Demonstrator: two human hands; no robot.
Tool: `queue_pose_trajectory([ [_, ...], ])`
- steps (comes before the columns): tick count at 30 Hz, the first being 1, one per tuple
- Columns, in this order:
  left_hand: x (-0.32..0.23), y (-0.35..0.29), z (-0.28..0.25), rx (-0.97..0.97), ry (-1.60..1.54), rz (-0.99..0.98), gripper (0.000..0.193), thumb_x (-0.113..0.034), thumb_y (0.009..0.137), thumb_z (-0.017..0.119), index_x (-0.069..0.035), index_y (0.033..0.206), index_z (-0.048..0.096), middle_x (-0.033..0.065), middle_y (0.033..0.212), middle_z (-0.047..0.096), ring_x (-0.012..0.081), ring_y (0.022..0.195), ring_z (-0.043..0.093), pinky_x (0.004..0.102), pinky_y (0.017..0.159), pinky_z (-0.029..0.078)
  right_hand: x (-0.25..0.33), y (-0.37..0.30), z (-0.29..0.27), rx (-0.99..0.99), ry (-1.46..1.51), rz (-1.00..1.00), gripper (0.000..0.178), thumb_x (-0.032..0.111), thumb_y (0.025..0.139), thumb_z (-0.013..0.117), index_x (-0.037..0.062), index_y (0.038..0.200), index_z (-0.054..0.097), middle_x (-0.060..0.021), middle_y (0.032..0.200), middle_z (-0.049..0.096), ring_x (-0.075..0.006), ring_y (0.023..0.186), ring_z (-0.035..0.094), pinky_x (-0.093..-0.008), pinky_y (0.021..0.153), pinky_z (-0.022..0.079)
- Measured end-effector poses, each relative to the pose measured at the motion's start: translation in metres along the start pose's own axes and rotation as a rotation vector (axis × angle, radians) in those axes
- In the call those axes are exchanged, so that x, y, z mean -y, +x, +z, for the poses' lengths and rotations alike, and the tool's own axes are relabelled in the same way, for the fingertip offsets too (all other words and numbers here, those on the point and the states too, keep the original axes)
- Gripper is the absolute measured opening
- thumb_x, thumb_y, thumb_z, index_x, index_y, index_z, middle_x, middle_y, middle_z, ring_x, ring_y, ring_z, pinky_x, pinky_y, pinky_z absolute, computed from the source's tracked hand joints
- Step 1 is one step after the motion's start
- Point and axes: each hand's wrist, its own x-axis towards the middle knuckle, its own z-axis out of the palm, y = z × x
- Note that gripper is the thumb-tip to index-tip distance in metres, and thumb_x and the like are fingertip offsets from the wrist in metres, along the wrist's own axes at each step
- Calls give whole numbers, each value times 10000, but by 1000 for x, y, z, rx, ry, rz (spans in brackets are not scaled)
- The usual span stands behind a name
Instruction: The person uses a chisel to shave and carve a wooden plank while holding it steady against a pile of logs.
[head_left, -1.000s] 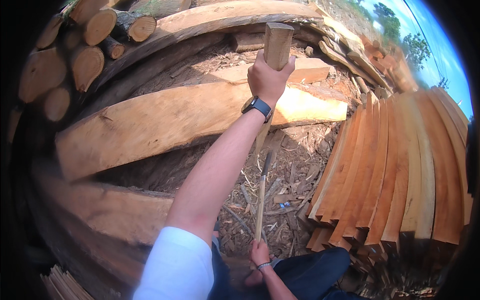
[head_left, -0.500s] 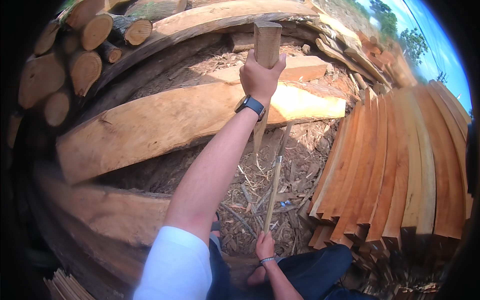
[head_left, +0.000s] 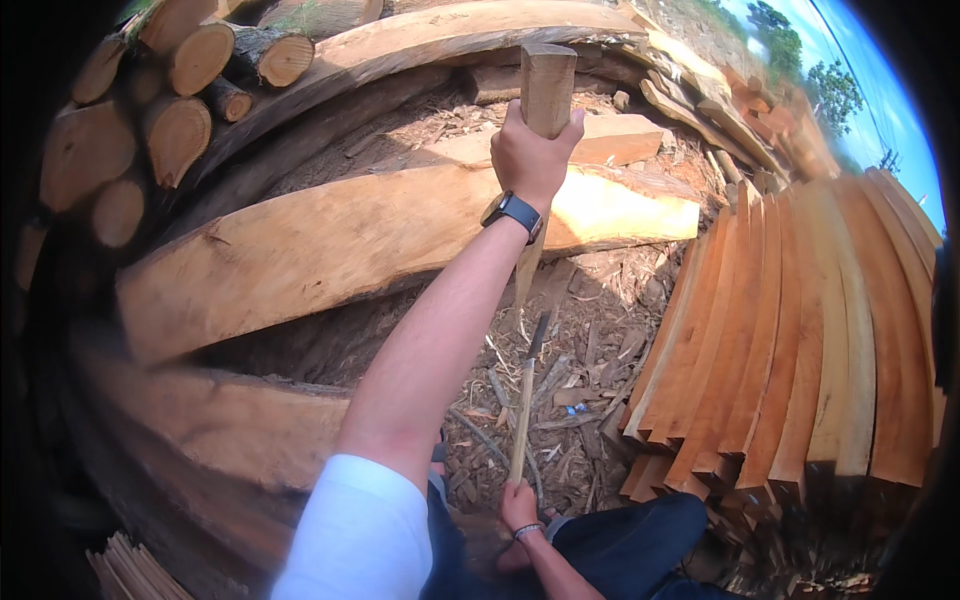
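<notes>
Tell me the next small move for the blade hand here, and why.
Probably bring the blade onto the stake's lower tip. The left hand holds the wooden stake upright, its tapered end pointing down; the right hand grips a long-handled blade whose edge sits just beside that end.

Stacked logs (head_left: 150, 120) lie far left, thick planks (head_left: 330, 240) ahead, and a row of leaning boards (head_left: 800, 340) right, with chip-strewn ground (head_left: 590, 350) between them.
</notes>
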Motion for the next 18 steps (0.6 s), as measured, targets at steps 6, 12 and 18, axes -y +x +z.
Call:
queue_pose_trajectory([
  [6, 10, 7, -4, -49, 16, 37, 510, -449, 716, 797, -1, 891, 626, 195, 758, 701, 340, 703, 711, 420, 643, 564, -5, 19, -4, -68, -70, -80, 324, 274, 981, 499, -33, 895, 561, -218, 663, 643, -360, 596, 676, -459, 541, 533],
  [12, 7, 5, -5, -35, 7, 19, 494, -430, 729, 805, 2, 896, 634, 174, 763, 704, 312, 703, 710, 397, 653, 562, -26, 20, 12, -45, -253, -168, 328, 278, 979, 492, -39, 917, 547, -273, 738, 643, -456, 702, 648, -549, 640, 508],
  [18, 7, 5, -5, -45, 24, 39, 503, -441, 721, 795, -1, 900, 628, 188, 754, 702, 341, 699, 710, 416, 645, 564, -10, 22, -1, -118, -256, -198, 312, 272, 967, 510, -35, 927, 546, -299, 790, 638, -504, 795, 620, -581, 721, 479],
])
